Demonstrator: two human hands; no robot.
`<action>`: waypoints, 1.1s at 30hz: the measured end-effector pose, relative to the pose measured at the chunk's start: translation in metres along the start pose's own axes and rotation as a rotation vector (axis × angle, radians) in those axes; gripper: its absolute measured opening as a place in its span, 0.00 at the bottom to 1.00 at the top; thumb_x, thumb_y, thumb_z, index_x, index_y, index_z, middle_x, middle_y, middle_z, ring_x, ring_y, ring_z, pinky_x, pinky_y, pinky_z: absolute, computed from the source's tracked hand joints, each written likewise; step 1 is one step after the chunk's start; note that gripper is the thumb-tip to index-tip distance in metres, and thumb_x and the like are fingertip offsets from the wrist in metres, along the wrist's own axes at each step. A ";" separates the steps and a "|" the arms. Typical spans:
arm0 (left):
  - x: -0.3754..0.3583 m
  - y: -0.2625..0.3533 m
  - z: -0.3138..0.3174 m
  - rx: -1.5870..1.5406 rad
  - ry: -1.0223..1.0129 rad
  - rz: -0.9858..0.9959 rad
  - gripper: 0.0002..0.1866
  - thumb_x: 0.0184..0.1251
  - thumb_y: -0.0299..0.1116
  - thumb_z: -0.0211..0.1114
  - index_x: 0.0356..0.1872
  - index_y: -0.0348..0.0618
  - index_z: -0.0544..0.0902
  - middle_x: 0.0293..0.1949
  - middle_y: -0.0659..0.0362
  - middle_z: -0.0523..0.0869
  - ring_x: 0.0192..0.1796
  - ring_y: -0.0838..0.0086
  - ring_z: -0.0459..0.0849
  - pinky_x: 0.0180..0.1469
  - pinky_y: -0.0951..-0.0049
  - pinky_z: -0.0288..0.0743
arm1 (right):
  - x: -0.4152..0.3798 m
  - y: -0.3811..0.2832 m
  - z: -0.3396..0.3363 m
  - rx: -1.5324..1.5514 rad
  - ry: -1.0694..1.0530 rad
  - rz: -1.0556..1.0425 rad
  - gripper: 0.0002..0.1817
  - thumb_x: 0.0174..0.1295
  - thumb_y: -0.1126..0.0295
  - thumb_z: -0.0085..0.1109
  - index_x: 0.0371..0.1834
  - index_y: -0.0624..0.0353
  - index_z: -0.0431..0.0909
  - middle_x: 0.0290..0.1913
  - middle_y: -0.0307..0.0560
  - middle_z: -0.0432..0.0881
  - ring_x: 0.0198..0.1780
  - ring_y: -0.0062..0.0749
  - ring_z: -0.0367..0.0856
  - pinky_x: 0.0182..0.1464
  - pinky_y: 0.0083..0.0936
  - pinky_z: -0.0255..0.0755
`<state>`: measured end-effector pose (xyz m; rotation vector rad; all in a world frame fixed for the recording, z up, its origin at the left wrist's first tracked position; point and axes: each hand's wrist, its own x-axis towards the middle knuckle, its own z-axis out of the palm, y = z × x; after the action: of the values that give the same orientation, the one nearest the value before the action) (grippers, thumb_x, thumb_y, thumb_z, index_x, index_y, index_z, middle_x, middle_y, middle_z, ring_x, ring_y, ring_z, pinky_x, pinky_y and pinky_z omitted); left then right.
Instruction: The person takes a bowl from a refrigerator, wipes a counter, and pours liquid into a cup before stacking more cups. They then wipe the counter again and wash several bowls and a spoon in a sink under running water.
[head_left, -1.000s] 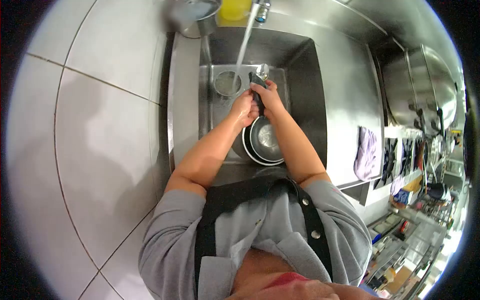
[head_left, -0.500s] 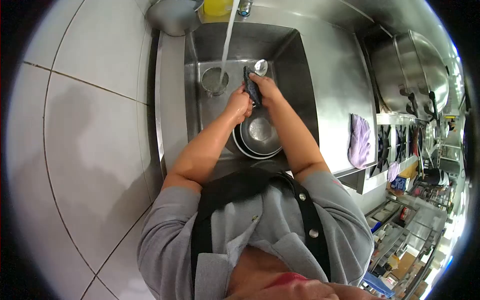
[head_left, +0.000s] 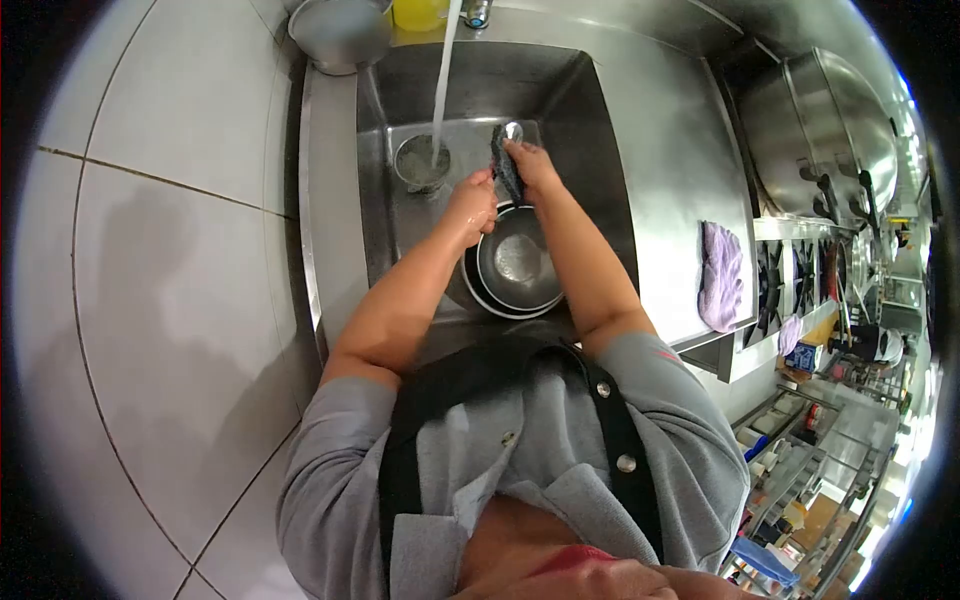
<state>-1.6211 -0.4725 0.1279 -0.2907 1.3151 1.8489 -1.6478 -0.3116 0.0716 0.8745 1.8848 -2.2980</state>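
Note:
Over the steel sink, my left hand grips the handle end of a metal spoon. My right hand presses a dark scouring pad around the spoon's shaft, just below its bowl. Water runs from the tap into a round metal strainer at the drain, left of the hands. Directly under my hands sit stacked metal bowls in the sink.
A metal pot and a yellow container stand at the sink's far rim. A purple cloth hangs off the counter at right. Large steel pots fill the right side. White tiled wall lies to the left.
My hands, the spoon and the pad have stayed together over the bowls. The pad has slid up the spoon, hiding more of its bowl. The view has shifted slightly.

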 end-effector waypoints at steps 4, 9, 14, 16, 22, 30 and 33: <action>0.001 -0.002 0.003 0.042 -0.033 -0.009 0.23 0.74 0.36 0.46 0.68 0.49 0.61 0.20 0.69 0.65 0.15 0.86 0.57 0.14 0.82 0.49 | 0.029 -0.009 -0.027 -0.718 0.263 -0.430 0.17 0.59 0.61 0.61 0.40 0.68 0.80 0.32 0.48 0.83 0.33 0.27 0.79 0.38 0.26 0.72; 0.002 0.004 0.001 0.071 -0.009 0.030 0.22 0.74 0.34 0.46 0.67 0.49 0.64 0.18 0.70 0.64 0.15 0.86 0.56 0.15 0.82 0.48 | 0.028 0.011 -0.012 -0.437 0.215 -0.251 0.18 0.58 0.62 0.61 0.41 0.69 0.78 0.36 0.55 0.84 0.38 0.40 0.83 0.42 0.34 0.75; -0.001 0.020 0.000 0.198 -0.136 0.127 0.20 0.74 0.35 0.47 0.65 0.52 0.68 0.17 0.72 0.60 0.14 0.88 0.54 0.14 0.84 0.48 | -0.021 0.021 -0.009 0.188 -0.289 0.244 0.16 0.59 0.62 0.61 0.42 0.64 0.78 0.36 0.46 0.83 0.34 0.32 0.82 0.36 0.32 0.77; -0.003 0.012 0.002 0.199 -0.150 0.083 0.19 0.74 0.35 0.47 0.64 0.52 0.68 0.18 0.72 0.60 0.14 0.88 0.54 0.15 0.84 0.47 | -0.031 0.043 0.007 0.188 -0.254 0.259 0.15 0.61 0.60 0.57 0.40 0.62 0.78 0.36 0.47 0.83 0.33 0.35 0.82 0.36 0.33 0.77; -0.005 0.019 -0.004 0.066 -0.179 0.106 0.15 0.76 0.37 0.45 0.57 0.49 0.71 0.21 0.70 0.62 0.16 0.87 0.55 0.16 0.84 0.49 | -0.053 0.004 -0.030 0.383 -0.022 0.455 0.17 0.61 0.54 0.58 0.40 0.57 0.78 0.34 0.44 0.82 0.33 0.35 0.80 0.35 0.34 0.75; -0.003 0.007 0.002 0.167 -0.138 0.069 0.10 0.75 0.37 0.44 0.48 0.45 0.70 0.21 0.69 0.64 0.18 0.86 0.58 0.18 0.84 0.51 | -0.068 -0.025 -0.028 0.424 -0.147 0.164 0.17 0.57 0.55 0.64 0.38 0.58 0.77 0.29 0.41 0.79 0.25 0.26 0.75 0.28 0.23 0.70; -0.001 0.002 0.002 0.201 -0.126 0.044 0.09 0.75 0.38 0.45 0.46 0.46 0.69 0.22 0.69 0.64 0.17 0.86 0.57 0.17 0.83 0.50 | -0.075 -0.026 -0.010 0.252 -0.173 0.212 0.18 0.56 0.59 0.65 0.40 0.62 0.77 0.28 0.44 0.80 0.24 0.29 0.76 0.27 0.26 0.71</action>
<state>-1.6219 -0.4715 0.1306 -0.0383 1.4153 1.7242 -1.5910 -0.3186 0.1273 0.8212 1.3862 -2.4213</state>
